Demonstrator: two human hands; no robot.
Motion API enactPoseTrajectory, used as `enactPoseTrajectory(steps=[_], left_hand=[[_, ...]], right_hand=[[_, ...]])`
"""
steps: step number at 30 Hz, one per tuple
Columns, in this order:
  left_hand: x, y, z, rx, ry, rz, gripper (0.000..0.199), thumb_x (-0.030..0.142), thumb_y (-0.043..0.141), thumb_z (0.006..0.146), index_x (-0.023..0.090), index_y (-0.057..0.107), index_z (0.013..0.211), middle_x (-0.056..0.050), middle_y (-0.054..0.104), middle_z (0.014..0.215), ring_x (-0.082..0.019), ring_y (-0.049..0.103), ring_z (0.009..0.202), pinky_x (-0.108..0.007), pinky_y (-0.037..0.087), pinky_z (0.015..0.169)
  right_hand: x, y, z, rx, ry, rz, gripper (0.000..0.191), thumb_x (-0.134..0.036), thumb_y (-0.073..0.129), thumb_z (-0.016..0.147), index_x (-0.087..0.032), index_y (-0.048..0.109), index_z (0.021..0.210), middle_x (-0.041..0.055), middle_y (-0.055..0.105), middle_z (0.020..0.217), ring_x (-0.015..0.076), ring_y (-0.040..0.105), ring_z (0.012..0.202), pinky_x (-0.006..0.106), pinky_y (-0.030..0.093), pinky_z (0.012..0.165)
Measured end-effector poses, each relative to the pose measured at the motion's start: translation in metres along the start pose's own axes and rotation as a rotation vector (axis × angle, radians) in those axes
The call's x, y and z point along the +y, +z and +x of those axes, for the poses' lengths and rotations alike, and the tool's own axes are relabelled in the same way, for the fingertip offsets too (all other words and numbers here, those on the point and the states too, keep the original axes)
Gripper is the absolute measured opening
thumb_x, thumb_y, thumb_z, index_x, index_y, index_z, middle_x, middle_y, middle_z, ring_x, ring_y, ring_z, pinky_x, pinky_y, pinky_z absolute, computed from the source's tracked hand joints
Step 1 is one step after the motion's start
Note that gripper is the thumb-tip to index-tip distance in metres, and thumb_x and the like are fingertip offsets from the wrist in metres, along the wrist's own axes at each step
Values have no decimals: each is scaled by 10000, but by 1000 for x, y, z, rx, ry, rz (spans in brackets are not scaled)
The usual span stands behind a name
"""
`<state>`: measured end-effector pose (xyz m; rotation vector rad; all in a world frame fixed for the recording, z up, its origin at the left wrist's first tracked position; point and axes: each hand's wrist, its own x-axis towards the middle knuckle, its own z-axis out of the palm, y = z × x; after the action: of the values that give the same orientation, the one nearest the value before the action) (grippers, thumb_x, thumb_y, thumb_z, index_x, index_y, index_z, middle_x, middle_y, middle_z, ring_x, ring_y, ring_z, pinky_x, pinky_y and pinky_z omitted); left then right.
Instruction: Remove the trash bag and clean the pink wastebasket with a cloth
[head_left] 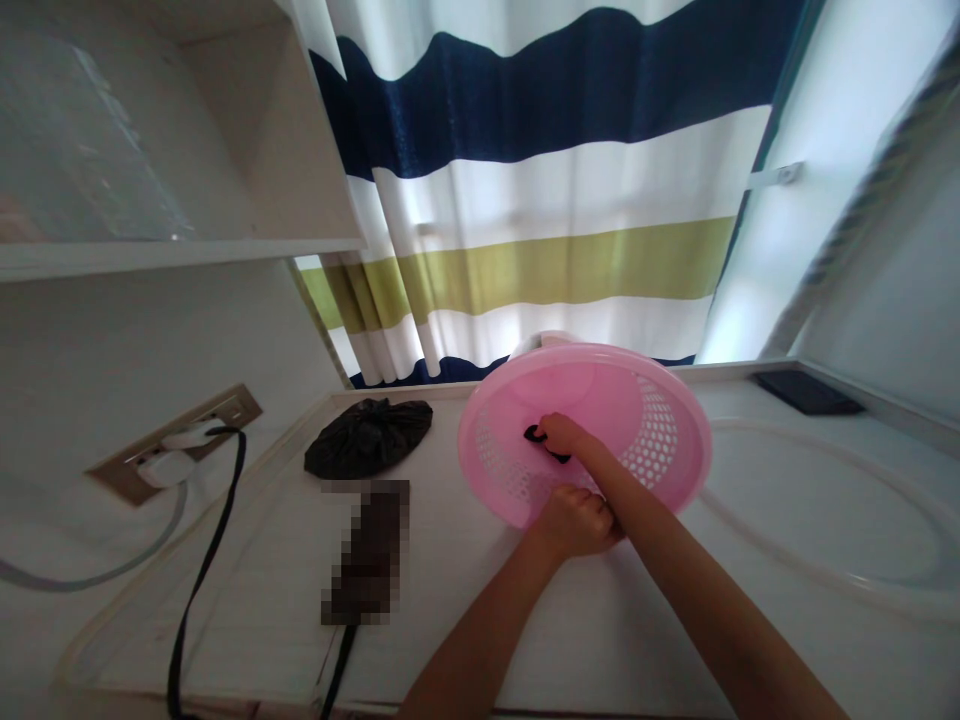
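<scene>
A pink plastic basket [600, 385] with perforated sides is tipped toward me on the white countertop. My left hand [576, 520] is closed around its near rim. Inside the basket, my right hand [562, 433] pinches a small black item [535, 434], perhaps cloth or a sponge; its exact kind is hard to make out. Part of that black item shows below the fingers, against the basket's inner surface. My right forearm crosses over the rim beside my left hand.
A knotted black bag [367, 440] lies left of the basket, with a pixelated dark object [367, 552] on a black cord nearer me. Plugs fill a wall socket [180, 440]. A pale hose [825, 575] curves at right, near a flat black object [808, 391]. A striped curtain [585, 265] hangs behind.
</scene>
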<state>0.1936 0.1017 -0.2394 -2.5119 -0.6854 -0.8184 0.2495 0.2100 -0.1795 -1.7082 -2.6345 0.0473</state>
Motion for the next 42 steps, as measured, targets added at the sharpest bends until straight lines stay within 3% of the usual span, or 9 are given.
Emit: enactPoseTrajectory(steps=[3,6,9,11,15,19,26,36,42], left_hand=[[0,-10,-2,94,166,-4,278,304,431,724,174,540,504,-10,517,454,-116,489,446,-261,281,444],[-5,-35,-8,199,188,43,196,291,473,722,194,565,578,5,554,537,-113,500,539,-281,302,528],[-19,-69,-21,346,39,157,154,277,534,705,253,602,841,2,603,722,-118,516,690,-343,304,777],[-33,-89,-32,509,-169,276,282,256,579,675,300,568,954,-2,584,813,-147,507,802,-438,175,931],[-58,-109,-48,825,-557,277,640,256,646,607,211,381,1188,-101,439,1110,-244,390,1064,-509,109,980],[-67,-100,-54,744,-749,-288,708,290,579,678,160,223,1277,-148,296,1282,-255,282,1192,-448,215,988],[-68,-68,-70,610,-840,-1018,458,345,518,736,170,431,1149,-113,534,1101,-245,474,1058,-416,396,872],[-68,-56,-82,585,-952,-1011,434,365,520,732,113,490,1085,-136,559,1083,-263,490,1046,-424,415,855],[-65,-57,-82,569,-964,-874,437,402,541,704,118,525,1036,-129,601,996,-271,508,1023,-411,448,812]], right_hand=[[-4,2,-8,23,-4,-15,252,-243,409,813,-159,617,928,105,626,926,181,569,844,257,410,723],[-8,4,-14,56,4,-27,287,-258,389,811,-133,626,915,129,635,893,190,575,844,263,406,722],[-11,4,-18,79,7,-27,312,-289,376,816,-132,637,885,140,633,894,204,574,843,285,401,738],[-12,4,-21,80,2,-18,304,-287,385,813,-141,639,896,140,628,921,203,573,848,285,398,748],[-9,3,-26,70,-50,31,296,-226,428,785,-197,593,1029,95,612,1004,176,562,887,250,391,764],[-3,2,-25,19,-107,109,324,-189,461,748,-218,587,1045,68,617,1000,175,562,885,252,390,770],[9,7,-12,-60,-177,151,334,-330,540,705,-219,587,1017,66,607,998,187,548,876,255,392,743],[15,7,-17,-96,-197,117,430,-280,525,708,-206,424,1119,60,588,961,153,542,783,222,374,636],[7,-6,-32,-39,-240,-65,289,-188,390,782,-292,585,968,44,542,975,151,546,799,229,357,625]])
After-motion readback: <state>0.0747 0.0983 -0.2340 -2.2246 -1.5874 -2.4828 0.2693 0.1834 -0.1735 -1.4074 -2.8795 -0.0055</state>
